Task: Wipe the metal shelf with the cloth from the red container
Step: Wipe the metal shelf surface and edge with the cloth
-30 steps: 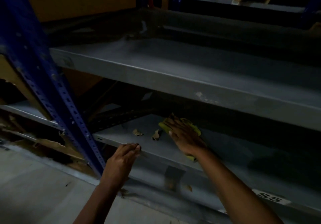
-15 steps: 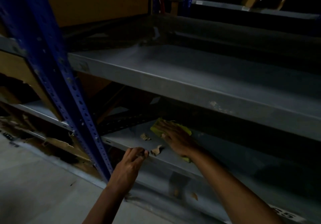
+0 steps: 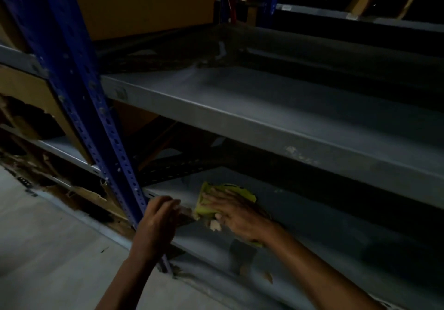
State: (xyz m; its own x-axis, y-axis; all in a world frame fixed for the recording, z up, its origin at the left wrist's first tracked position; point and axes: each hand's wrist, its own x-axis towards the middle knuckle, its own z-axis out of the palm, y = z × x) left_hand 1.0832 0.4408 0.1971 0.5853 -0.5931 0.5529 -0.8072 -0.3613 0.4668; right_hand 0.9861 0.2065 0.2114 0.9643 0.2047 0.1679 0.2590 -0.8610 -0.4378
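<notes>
Over the last second the right hand (image 3: pixel 236 213) has swept the crumpled yellow-green cloth (image 3: pixel 223 195) leftward along the lower grey metal shelf (image 3: pixel 324 218), toward its front corner low in the middle of the frame. The two pale scraps that lay apart from the cloth a second ago have been pushed along. One light-coloured scrap of debris (image 3: pixel 214 225) now sits right at the shelf's front edge, touching the thumb side of the hand; the other is no longer visible, perhaps hidden under the cloth or already off the edge. The wiping stroke therefore looks close to its end, with the debris about to be brushed off.

The right hand lies flat, fingers spread, pressing the cloth against the shelf. The left hand (image 3: pixel 157 223) has stayed on the front lip just left of the cloth, beside the perforated blue steel upright (image 3: pixel 96 146). Its fingers are curled over the edge; in the dim light it is hard to say how firmly they grip.

The cloth is bunched and folded, mostly showing beyond the fingertips, with a small corner peeking out below the wrist. The shelf surface is dull grey and dusty-looking. No red container is in view.
</notes>
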